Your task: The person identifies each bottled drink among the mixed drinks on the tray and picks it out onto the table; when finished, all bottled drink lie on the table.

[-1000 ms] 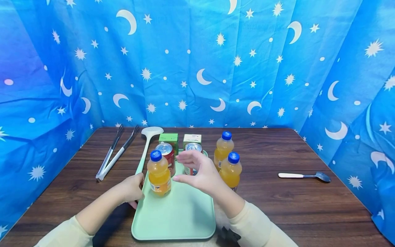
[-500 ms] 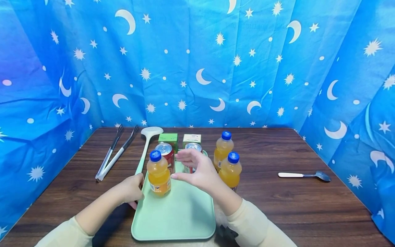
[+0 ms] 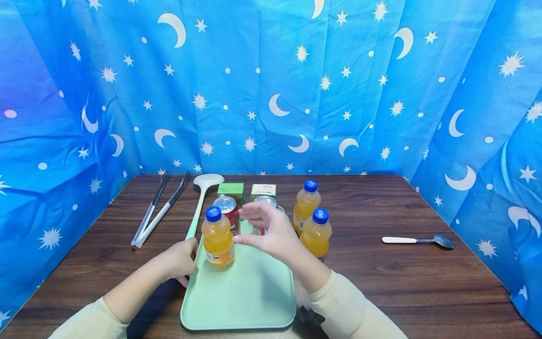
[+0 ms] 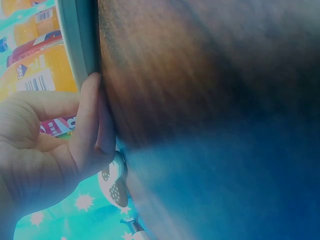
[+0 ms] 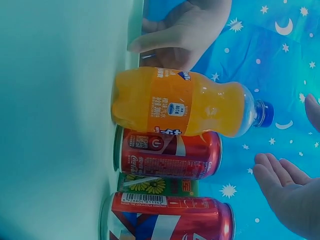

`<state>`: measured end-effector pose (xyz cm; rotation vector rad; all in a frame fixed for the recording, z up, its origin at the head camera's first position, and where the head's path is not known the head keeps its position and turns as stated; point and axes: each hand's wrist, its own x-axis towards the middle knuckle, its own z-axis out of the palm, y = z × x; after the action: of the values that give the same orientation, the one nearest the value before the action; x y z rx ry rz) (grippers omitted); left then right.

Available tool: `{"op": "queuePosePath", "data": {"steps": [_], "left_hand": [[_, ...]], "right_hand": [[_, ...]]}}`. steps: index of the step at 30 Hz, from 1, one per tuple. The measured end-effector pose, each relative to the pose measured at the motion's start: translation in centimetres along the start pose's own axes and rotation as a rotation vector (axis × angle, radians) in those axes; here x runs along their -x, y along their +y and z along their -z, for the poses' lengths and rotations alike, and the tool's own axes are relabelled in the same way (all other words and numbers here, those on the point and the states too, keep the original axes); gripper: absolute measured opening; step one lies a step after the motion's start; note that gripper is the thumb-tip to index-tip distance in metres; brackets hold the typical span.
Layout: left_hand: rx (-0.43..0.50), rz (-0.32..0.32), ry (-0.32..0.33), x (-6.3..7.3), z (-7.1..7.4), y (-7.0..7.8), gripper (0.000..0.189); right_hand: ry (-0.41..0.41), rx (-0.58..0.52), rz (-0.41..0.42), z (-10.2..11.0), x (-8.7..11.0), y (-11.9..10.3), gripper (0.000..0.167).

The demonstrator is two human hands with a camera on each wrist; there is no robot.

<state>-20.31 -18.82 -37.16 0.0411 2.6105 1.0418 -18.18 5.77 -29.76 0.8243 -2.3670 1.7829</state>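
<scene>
Right fingers (image 3: 250, 221) spread loose, holding nothing, orange bottle (image 3: 218, 239) just beside them

My left hand (image 3: 179, 263) grips the left rim of the pale green tray (image 3: 245, 296). An orange juice bottle with a blue cap (image 3: 218, 240) stands upright on it, just beside my right hand's (image 3: 273, 235) spread, empty fingers (image 3: 250, 213).
</scene>
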Motion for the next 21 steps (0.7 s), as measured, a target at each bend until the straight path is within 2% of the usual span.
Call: {"op": "queuePosePath", "data": {"steps": [4, 12, 21], "left_hand": [[0.001, 0.007, -0.003, 0.1, 0.0, 0.1, 0.034], [0.002, 0.014, -0.005, 0.1, 0.1, 0.3, 0.034], [0.011, 0.016, -0.005, 0.1, 0.0, 0.3, 0.035]], "right_hand": [[-0.007, 0.008, -0.009, 0.0, 0.1, -0.9, 0.052], [0.004, 0.013, -0.024, -0.4, -1.0, 2.0, 0.055], [-0.001, 0.019, -0.016, -0.6, -1.3, 2.4, 0.055]]}}
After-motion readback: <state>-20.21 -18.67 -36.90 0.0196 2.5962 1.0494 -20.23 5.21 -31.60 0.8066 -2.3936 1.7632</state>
